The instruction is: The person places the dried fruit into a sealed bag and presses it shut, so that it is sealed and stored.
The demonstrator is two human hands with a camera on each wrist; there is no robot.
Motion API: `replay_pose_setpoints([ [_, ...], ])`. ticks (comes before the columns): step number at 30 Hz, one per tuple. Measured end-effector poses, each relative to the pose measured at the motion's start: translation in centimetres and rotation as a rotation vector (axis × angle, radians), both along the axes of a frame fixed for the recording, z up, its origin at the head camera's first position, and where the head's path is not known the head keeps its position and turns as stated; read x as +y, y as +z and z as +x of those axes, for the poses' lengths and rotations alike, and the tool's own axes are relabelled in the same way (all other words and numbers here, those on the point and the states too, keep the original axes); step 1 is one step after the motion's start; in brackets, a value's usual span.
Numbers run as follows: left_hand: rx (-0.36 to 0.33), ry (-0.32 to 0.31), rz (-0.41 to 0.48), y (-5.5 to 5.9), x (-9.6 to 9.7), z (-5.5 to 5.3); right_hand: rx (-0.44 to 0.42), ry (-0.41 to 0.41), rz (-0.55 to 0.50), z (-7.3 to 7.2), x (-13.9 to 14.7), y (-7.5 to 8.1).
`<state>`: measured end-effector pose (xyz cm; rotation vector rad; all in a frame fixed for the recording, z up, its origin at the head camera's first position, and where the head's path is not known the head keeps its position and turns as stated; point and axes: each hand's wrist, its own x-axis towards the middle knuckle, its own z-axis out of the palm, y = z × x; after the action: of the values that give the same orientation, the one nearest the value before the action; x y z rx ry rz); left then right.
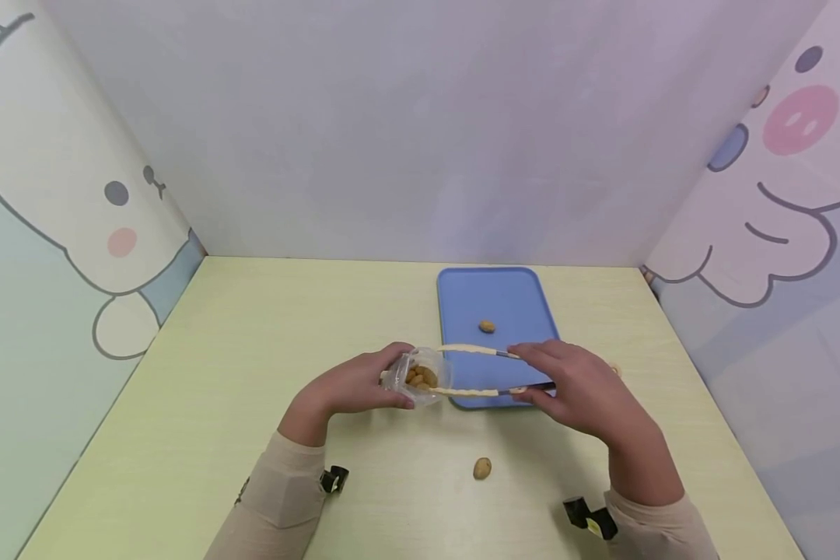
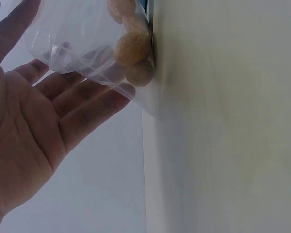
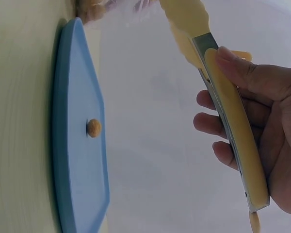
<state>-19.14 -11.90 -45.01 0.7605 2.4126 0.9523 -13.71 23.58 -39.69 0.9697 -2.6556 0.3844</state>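
My left hand (image 1: 359, 383) holds a clear plastic bag (image 1: 442, 372) between thumb and fingers, its palm showing in the left wrist view. Inside the bag lie several small brown rounded pieces (image 2: 132, 48), like little potatoes. A pair of tongs (image 3: 237, 131) with cream-yellow tips and handle covers is gripped in my right hand (image 1: 579, 389). The tongs stand spread, one tip (image 1: 465, 348) at the bag's far side and the other (image 1: 465, 393) overlapping its near side in the head view. No piece shows between the tips.
A blue tray (image 1: 486, 292) lies behind and to the right of the bag, with one brown piece (image 1: 487, 326) on it. Another loose piece (image 1: 482, 468) is on the pale table (image 1: 266, 311), nearer me. Printed walls (image 1: 420, 132) stand around the table's back and sides.
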Motion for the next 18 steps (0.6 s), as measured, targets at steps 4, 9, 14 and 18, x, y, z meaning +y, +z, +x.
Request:
replay_pose_setpoints([
  [4,0.002,0.003,-0.010,0.0,0.0,0.0,0.011,-0.008,-0.022,-0.1,0.4,0.1],
  [9,-0.005,0.007,-0.008,0.1,0.1,0.1,-0.006,-0.043,-0.035,-0.2,0.9,0.2],
  [14,0.002,0.012,-0.010,0.1,0.1,0.1,-0.076,-0.132,-0.046,-0.2,1.3,0.4],
  [18,0.003,0.012,-0.009,0.1,0.1,0.1,-0.139,-0.211,-0.055,-0.4,1.8,0.5],
])
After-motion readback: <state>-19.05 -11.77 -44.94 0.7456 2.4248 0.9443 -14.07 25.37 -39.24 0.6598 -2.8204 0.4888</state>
